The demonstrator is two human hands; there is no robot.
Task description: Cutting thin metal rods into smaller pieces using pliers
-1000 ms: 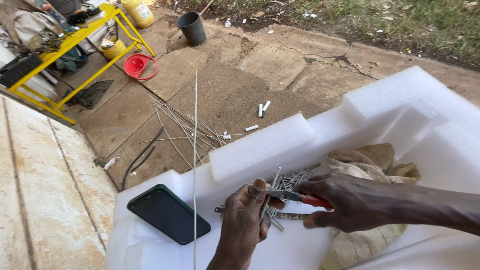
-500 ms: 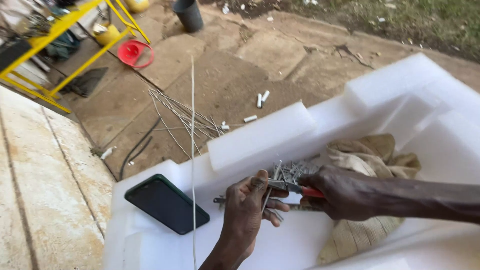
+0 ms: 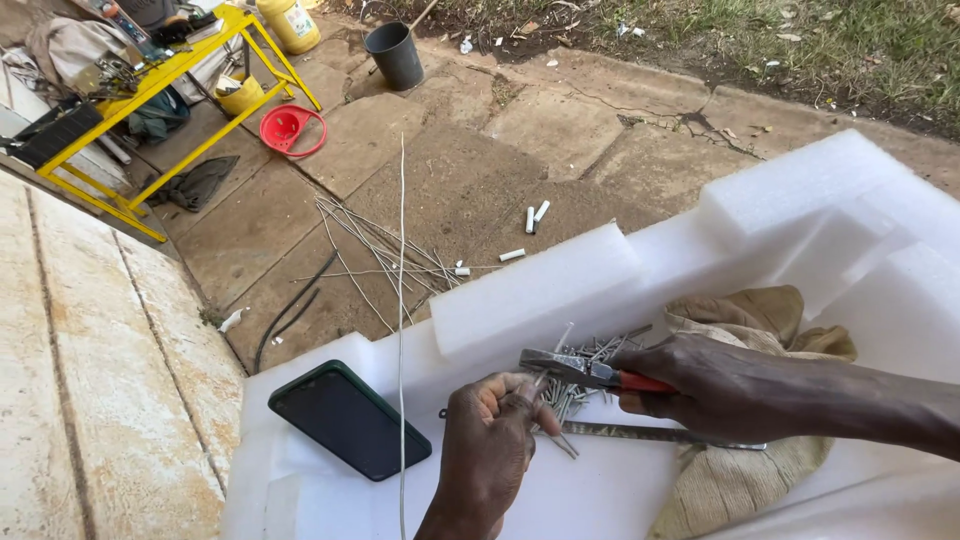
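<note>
Your right hand (image 3: 715,385) is wrapped around the red handles of the pliers (image 3: 585,371), holding them level so the nose points toward your left hand (image 3: 490,445). That hand is curled shut, pinching a short metal piece just at the pliers' tip, where the tool can bite it. Both sit on the white foam block (image 3: 800,220), which serves as your bench. The pile of cut wire pieces (image 3: 590,385) lies on the foam directly beneath the pliers, within easy reach. A long thin wire (image 3: 401,300) stands upright just left of the pliers, beside a dark phone (image 3: 349,419) laid flat. A tan cloth (image 3: 750,320) lies to the pliers' right, under your forearm.
</note>
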